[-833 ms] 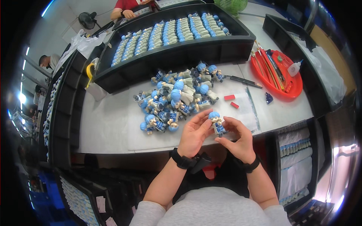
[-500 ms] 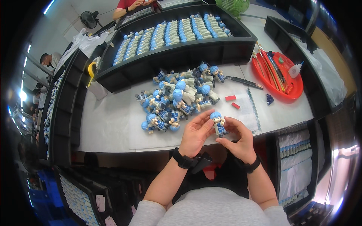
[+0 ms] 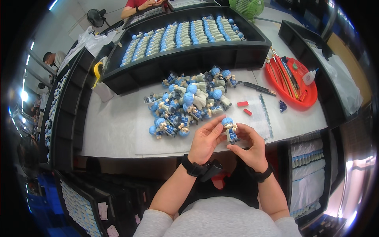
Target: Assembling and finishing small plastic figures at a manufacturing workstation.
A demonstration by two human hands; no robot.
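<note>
Grey short-sleeved shirt [image 3: 221, 213], black bands on both wrists.
The fabric looked pale and faintly mottled, its short sleeves loose; the left hand [image 3: 204, 143] and right hand [image 3: 252, 148] were bare. The left wristband [image 3: 192, 166] was wide, a black boxy piece [image 3: 212, 170] jutting inward beside it; the right wristband [image 3: 263, 174] looked like a plain strap.

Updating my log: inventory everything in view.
Table: one, pale, centre
Held doll: one, blue/cream, front
Loose dolls: many, blue/cream, piled on table
Large tray: one, black, behind pile
Packed dolls: many, blue/cream, large tray
Side trays: several, black, both sides
Oval tray: one, red, right
Brushes: several, mixed, oval tray
Bottle: one, white, oval tray
Blocks: two, red, beside pile
Tool: one, black, beside pile
Fans: two, green/black, far side
People: several, varied clothing, background
Left hand, right hand: one each, holding doll
</note>
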